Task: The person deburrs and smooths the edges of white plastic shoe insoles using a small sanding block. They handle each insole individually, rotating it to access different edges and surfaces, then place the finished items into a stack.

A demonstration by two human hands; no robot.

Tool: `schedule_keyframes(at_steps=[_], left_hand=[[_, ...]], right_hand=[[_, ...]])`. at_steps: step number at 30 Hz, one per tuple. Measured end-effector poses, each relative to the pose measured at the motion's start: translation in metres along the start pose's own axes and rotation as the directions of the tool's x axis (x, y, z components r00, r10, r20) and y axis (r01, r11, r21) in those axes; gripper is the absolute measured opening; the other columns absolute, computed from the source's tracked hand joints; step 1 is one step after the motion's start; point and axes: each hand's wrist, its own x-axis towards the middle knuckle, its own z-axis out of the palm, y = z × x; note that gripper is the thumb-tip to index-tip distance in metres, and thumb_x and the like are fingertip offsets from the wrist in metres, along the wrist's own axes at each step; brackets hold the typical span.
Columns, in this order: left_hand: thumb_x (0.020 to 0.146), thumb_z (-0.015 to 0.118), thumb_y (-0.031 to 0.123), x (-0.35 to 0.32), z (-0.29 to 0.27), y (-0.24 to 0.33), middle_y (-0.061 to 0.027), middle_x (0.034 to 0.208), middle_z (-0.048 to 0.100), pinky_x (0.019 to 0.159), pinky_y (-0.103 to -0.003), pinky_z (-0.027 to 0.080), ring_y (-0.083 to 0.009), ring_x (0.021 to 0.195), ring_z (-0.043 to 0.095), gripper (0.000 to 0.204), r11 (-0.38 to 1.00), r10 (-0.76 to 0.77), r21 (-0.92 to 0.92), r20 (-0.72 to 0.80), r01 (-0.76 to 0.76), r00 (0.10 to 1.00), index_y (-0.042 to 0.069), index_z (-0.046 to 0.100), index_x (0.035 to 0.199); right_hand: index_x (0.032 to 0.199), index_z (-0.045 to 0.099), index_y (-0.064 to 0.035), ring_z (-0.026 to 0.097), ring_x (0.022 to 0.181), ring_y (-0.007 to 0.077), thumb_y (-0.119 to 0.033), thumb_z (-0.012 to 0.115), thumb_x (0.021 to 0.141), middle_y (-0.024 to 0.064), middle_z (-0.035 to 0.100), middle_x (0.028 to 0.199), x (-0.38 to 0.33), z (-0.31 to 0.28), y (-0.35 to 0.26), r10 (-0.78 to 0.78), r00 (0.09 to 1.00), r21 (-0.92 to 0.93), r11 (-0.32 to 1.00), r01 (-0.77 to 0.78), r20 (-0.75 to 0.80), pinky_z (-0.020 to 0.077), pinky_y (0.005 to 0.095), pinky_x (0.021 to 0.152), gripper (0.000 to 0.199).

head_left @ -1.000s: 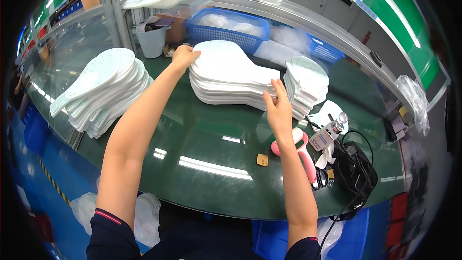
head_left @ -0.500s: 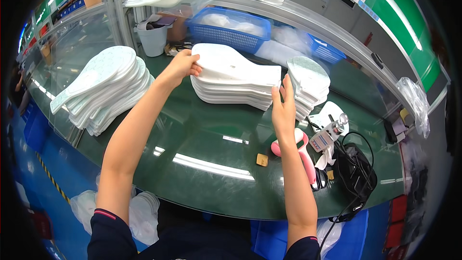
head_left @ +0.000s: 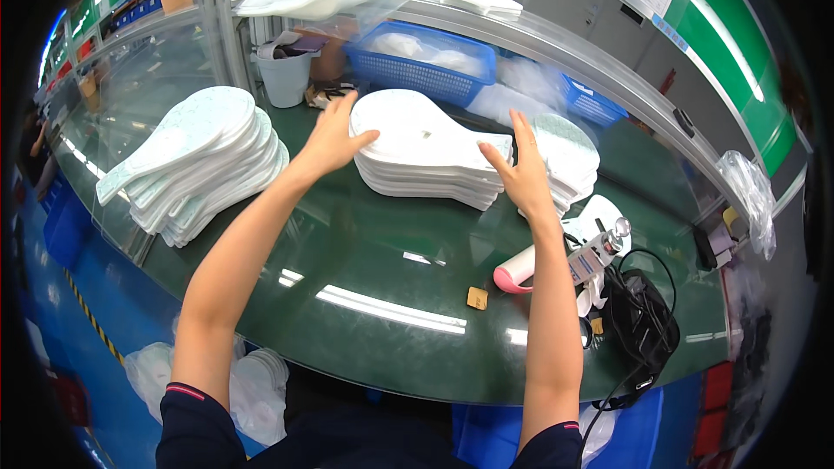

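A middle stack of white paddle-shaped panels lies on the green table, its rounded end to the left and narrow end to the right. My left hand is open at the rounded end, thumb against or just over the top panel's edge. By the narrow end my right hand stands upright and open, thumb and fingers spread; whether it touches the panels I cannot tell. Left of them is another stack of speckled pale-green-topped panels. Beyond my right hand a third stack is partly hidden.
Right of my forearm are a pump-top bottle, a black bag with a cable, and a pink-and-white tool. A small tan square lies nearby. Behind stand a blue basket, a whitish bin and a metal-framed shelf.
Both hands have loosened from the middle stack, fingers spreading apart. The top panel now sits more evenly over those below. The view has shifted slightly.
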Motion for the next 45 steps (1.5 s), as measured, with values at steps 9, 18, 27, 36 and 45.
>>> schedule_keyframes(at_steps=[9,18,27,36,45], left_hand=[[0.076,0.055,0.011,-0.1,-0.069,0.054,-0.0138,0.121,0.039,0.087,-0.033,0.036,-0.0272,0.108,0.042,0.048,0.981,0.152,-0.143,0.142,-0.132,0.978,0.002,0.037,0.119],[0.076,0.053,0.006,-0.126,-0.074,0.059,-0.0134,0.108,0.051,0.084,-0.031,0.039,-0.025,0.102,0.048,0.036,0.974,0.182,-0.163,0.135,-0.159,0.974,0.002,0.047,0.112],[0.082,0.047,0.015,0.004,-0.02,0.003,-0.0146,0.095,0.054,0.067,-0.026,0.048,-0.0172,0.083,0.054,0.036,0.755,-0.281,-0.496,0.347,0.429,0.895,-0.013,0.043,0.105],[0.078,0.054,0.021,0.024,-0.008,0.006,-0.0057,0.07,0.053,0.051,-0.022,0.041,-0.01,0.06,0.049,0.026,0.684,-0.457,-0.424,0.386,0.594,0.801,-0.005,0.054,0.08],[0.08,0.052,0.017,0.022,-0.018,0.02,-0.003,0.066,0.051,0.053,-0.019,0.039,-0.0081,0.058,0.048,0.022,0.486,-0.288,-0.815,0.191,0.315,0.938,-0.002,0.051,0.092]], right_hand=[[0.121,0.041,-0.0101,0.04,0.109,0.0329,-0.053,0.052,0.071,0.0203,0.042,0.118,0.014,0.016,-0.005,-0.03,0.981,-0.301,0.95,0.088,0.19,0.0347,0.0395,0.089,0.067],[0.112,0.05,-0.0074,0.045,0.1,0.0292,-0.047,0.052,0.074,0.0157,0.052,0.104,0.003,0.02,0.016,-0.14,0.99,-0.356,0.925,0.133,0.004,0.038,0.0376,0.083,0.055],[0.108,0.053,-0.0068,0.044,0.099,0.0288,-0.035,0.05,0.079,0.0164,0.051,0.106,0.006,0.031,0.019,-0.127,0.991,-0.262,0.959,0.113,-0.036,0.0369,0.0371,0.084,0.04],[0.115,0.045,-0.004,0.048,0.102,0.0306,-0.006,0.043,0.08,0.0182,0.049,0.112,0.009,0.037,0.015,0.017,0.981,0.065,0.998,-0.005,-0.191,0.0324,0.0341,0.09,0.036],[0.115,0.046,-0.0034,0.035,0.117,0.0232,0.005,0.039,0.079,0.0189,0.038,0.124,0.023,0.023,-0.002,0.089,0.955,0.536,0.84,0.081,-0.285,0.0253,0.0314,0.098,0.038]])
